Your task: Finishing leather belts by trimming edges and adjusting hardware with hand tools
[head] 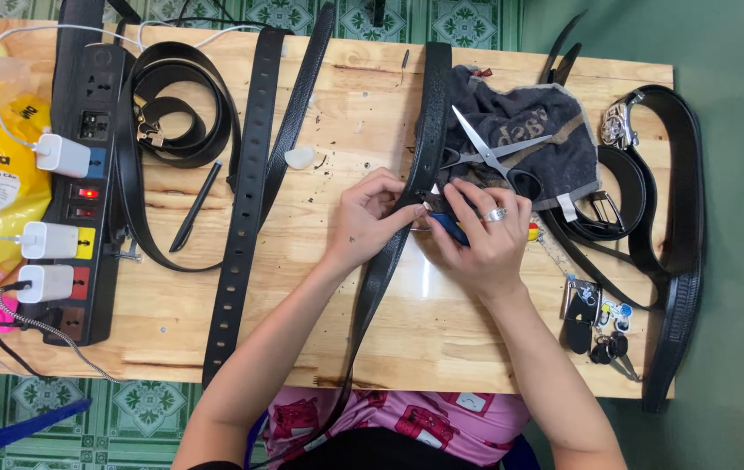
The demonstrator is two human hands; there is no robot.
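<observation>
Two bare hands meet at the middle of a pale wooden surface [302, 287], seen from above. Nearest the viewer, both forearms rise from the lower edge and converge. A long black belt [394, 235] runs between them, its long axis lying roughly from 7 o'clock near the body to 12 o'clock at the far edge. The left hand [363, 218] sits on the 9 o'clock side of the belt, fingers [402, 213] pinched onto the strap's edge. The right hand [485, 239], wearing a ring, sits on the 3 o'clock side, fingers clenched around a small blue-handled tool [450, 228] whose tip touches the belt just beside the left fingertips. Both hands are equally near the working spot.

Just beyond, at 1 o'clock, scissors [489, 157] lie open on a dark cloth [546, 130]. Farther at 3 o'clock are coiled belts [676, 218] and keys [607, 344]. At 9 o'clock lie a punched strap [246, 218], a pen [195, 207] and a power strip [85, 191] with chargers.
</observation>
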